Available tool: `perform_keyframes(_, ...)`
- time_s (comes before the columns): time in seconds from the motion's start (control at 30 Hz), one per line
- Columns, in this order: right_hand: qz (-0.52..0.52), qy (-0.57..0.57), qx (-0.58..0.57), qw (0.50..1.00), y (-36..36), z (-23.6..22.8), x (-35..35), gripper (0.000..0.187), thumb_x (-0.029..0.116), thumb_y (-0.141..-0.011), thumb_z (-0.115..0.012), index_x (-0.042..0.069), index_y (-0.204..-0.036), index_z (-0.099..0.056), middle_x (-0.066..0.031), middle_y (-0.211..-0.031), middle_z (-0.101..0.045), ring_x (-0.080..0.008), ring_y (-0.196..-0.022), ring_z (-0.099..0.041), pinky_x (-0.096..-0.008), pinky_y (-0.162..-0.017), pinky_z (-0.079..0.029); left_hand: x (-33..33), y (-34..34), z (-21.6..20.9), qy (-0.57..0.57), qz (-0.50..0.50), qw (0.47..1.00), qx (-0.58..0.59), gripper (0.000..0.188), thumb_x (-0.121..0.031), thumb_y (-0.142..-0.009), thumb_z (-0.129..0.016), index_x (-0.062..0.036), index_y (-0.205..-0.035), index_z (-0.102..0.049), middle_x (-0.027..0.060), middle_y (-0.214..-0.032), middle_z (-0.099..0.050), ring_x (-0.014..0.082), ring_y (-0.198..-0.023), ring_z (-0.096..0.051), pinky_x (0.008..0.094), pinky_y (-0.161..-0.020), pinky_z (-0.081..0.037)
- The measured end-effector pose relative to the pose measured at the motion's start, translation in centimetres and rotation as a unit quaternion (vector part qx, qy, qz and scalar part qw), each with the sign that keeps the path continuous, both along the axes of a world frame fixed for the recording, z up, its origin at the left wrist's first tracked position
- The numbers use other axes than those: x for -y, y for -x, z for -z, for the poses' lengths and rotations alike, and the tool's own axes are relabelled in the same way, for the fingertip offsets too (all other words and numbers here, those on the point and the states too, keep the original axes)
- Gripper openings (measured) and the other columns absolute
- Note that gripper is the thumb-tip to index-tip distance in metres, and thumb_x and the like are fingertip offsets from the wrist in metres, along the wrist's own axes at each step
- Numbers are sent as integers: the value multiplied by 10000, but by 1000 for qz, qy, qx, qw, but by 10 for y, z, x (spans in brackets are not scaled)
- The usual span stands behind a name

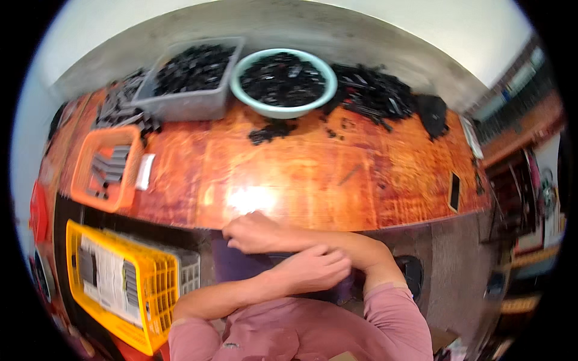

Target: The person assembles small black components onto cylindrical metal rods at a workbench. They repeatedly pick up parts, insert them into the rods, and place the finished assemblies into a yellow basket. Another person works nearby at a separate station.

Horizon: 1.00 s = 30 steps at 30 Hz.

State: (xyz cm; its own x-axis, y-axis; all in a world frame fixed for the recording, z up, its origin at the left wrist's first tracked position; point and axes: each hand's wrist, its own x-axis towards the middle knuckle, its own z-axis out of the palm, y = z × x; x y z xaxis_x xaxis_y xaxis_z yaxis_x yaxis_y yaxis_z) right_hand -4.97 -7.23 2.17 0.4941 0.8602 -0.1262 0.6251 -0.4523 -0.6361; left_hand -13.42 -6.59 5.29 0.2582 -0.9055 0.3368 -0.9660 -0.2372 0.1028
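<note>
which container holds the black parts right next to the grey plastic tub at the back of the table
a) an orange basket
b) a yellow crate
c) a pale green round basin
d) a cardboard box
c: the pale green round basin, heaped with small black parts, sits directly beside the grey tub at the far edge of the wooden table.
</note>
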Motion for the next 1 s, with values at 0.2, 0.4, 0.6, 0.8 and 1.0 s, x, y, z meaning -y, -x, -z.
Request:
perform_keyframes(0.2, -44, -8, 31, 998, 40, 31, 12, 168, 187, -815, -720, 24, -843, -689, -181, -829, -704, -388, -794, -695, -499, -657, -536, -12, -8, -24, 67, 46, 994, 70, 60, -161, -850, -600, -154, -884, -650, -24, -963, -644, 134, -922, -630, 301, -756, -482)
perform_keyframes(0.4, -85, -46, 7, 995, 60, 27, 17, 167, 210, -815, -700, 43, -807, -697, -160, -835, -727, -361, -744, -713, -482, -578, -527, -25, -7, -31, 9, 46, 999, 15, 142, -264, -907, -583, -143, -908, -657, 27, -991, -663, 184, -945, -655, 339, -742, -513)
perform_keyframes(0.6, -129, 19, -58, 990, 82, 20, 11, 171, 251, -815, -694, 81, -815, -712, -123, -858, -739, -324, -775, -723, -453, -605, -539, -39, -2, -39, -18, -20, 983, -180, 258, -368, -964, -565, -132, -933, -665, 78, -1019, -681, 233, -967, -680, 377, -728, -544)
perform_keyframes(0.8, -174, -156, -51, 971, 91, 50, 11, 127, 181, -827, -720, 100, -924, -726, -80, -856, -730, -275, -810, -716, -384, -707, -552, -55, 7, -4, 126, 20, 985, -119, 198, -302, -940, -624, -113, -882, -628, 50, -844, -610, 241, -789, -627, 371, -698, -468)
perform_keyframes(1.0, -157, -235, 81, 956, 44, -13, 50, 128, 128, -829, -742, 89, -945, -703, -61, -790, -674, -244, -725, -677, -357, -659, -522, -213, -33, -52, 184, -289, 939, -32, 161, -210, -832, -738, -102, -947, -704, 53, -822, -645, 260, -775, -641, 383, -687, -517)
